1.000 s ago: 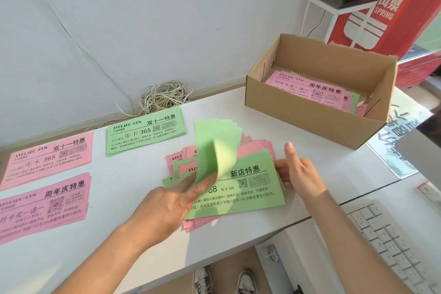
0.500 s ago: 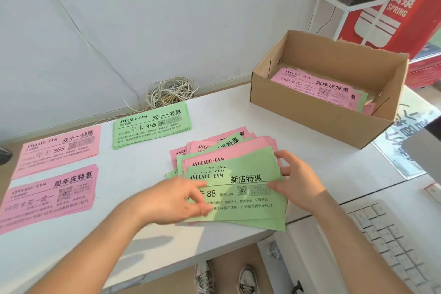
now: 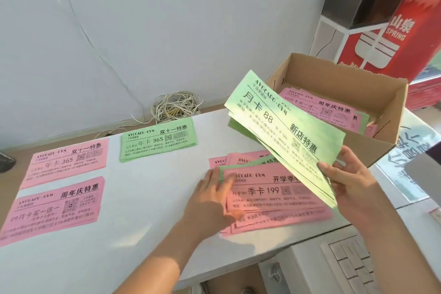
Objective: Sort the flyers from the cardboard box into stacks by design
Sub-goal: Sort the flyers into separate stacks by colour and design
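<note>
The tabletop (image 3: 148, 198) carries three sorted stacks (image 3: 157, 143), the cardboard box (image 3: 338, 79) and a mixed pile (image 3: 281, 200). Above that pile the right hand (image 3: 353, 179) has its grip clamped on the lower edge of the green flyers (image 3: 286, 131), while the left hand (image 3: 214, 193) lies flat on the pile, fingers straight. The design matches no stack, so the flyers should be set squarely on bare surface.

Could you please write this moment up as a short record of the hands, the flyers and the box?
right hand grip: holds green flyer bunch, tilted above the table
left hand grip: rests on mixed pile
sorted: pink 365 stack, pink 99 stack, green 365 stack, left of pile
cardboard box: pink flyers inside
</note>
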